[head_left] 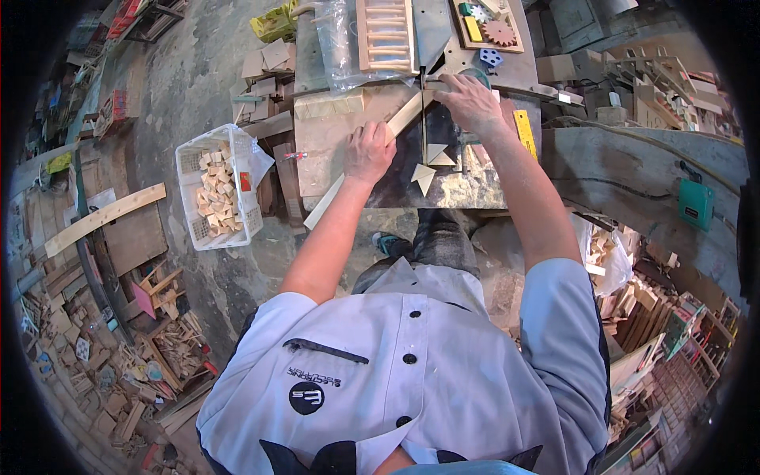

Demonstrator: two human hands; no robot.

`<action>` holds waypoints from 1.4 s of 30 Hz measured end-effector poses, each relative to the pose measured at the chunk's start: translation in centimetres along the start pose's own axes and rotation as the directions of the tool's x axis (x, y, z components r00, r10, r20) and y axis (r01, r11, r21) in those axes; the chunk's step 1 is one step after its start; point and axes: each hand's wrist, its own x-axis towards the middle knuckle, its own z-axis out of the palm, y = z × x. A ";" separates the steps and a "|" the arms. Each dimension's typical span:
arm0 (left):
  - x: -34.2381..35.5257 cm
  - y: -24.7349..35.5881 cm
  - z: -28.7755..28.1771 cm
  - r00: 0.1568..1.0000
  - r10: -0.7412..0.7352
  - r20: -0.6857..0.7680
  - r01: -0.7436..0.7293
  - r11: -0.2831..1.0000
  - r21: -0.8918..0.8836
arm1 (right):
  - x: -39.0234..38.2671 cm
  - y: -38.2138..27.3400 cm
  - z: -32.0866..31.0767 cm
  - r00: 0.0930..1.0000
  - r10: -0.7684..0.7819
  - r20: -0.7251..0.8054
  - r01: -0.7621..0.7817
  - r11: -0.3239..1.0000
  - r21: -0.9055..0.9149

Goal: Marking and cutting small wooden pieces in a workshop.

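My left hand (370,152) is closed round a pale wooden strip (405,117) lying diagonally across the work table (321,131). The strip's near end (324,204) sticks out past my left wrist toward the table's front edge. My right hand (473,103) is at the strip's far end, beside a narrow upright slot or blade (423,119). Its fingers curl over that spot, and what they grip is hidden. Small triangular wood offcuts (424,176) lie on the dark table plate in front of the slot, with sawdust (471,190) to their right.
A yellow ruler (525,134) lies right of my right forearm. Behind are a slatted wooden frame (388,39) by clear plastic and a board with toy gears (499,32). A white crate of wood blocks (255,218) stands on the floor at left. Wood scraps (103,380) lie around.
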 end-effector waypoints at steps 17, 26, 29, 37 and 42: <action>-6.9 2.0 -1.4 0.996 -0.087 0.011 0.088 0.996 -0.011 | -8.3 -6.7 1.9 0.989 -0.130 -0.073 0.142 0.968 0.206; -12.0 10.3 -4.4 0.965 -0.004 0.261 0.088 0.947 -0.310 | -11.3 -10.1 0.2 0.969 -0.199 0.146 0.181 0.975 0.126; -13.2 9.9 -1.2 0.964 -0.067 0.257 0.162 0.914 -0.371 | -10.6 -11.2 -0.2 0.963 -0.168 0.212 0.150 0.984 0.100; -16.0 4.0 -7.4 0.914 -0.342 0.219 0.405 0.713 -0.572 | -10.8 -10.4 3.2 0.937 -0.294 0.191 0.273 0.954 0.128; -18.1 -6.7 -13.9 0.789 -0.609 -0.081 0.509 0.722 -0.469 | -9.4 -12.4 -0.2 0.971 -0.227 0.074 0.164 0.859 0.485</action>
